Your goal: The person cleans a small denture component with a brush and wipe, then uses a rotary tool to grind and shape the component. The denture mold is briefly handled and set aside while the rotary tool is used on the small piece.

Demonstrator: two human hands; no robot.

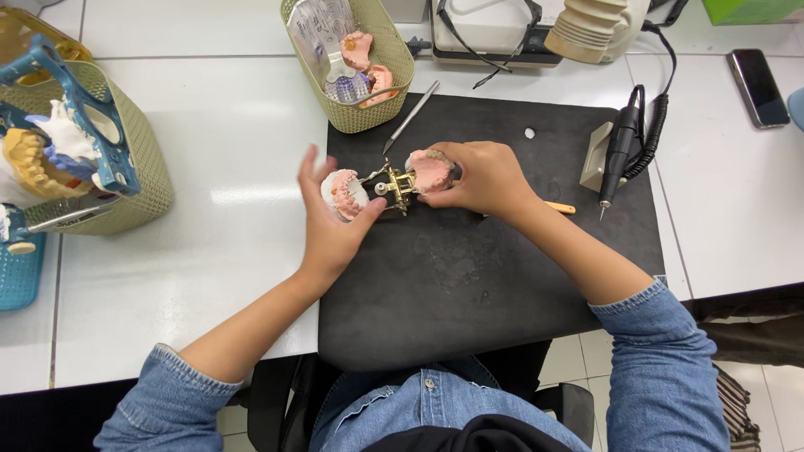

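Brass hinges join the two halves of a small dental articulator (394, 186), which lies opened flat on the dark, matte rubber mat (469, 285), near the mat's far left corner, its long axis running left to right across the mat. Each end carries a pink, gum-coloured denture model on pale plaster: the left model (343, 192) faces up at the mat's left edge, cupped by the left hand (331, 222) with fingers spread and thumb pressed against its side; the right model (431, 170) is clasped by the right hand (481, 177), fingers curled closed around it. Just beyond the articulator on the mat lies a slim metal carving tool (412, 115), pointing diagonally towards a woven, pale green plastic basket (389, 92) holding more pink models and a clear flat packet. At the mat's right edge a black handpiece (618, 151) with coiled cable rests in a pale stand.
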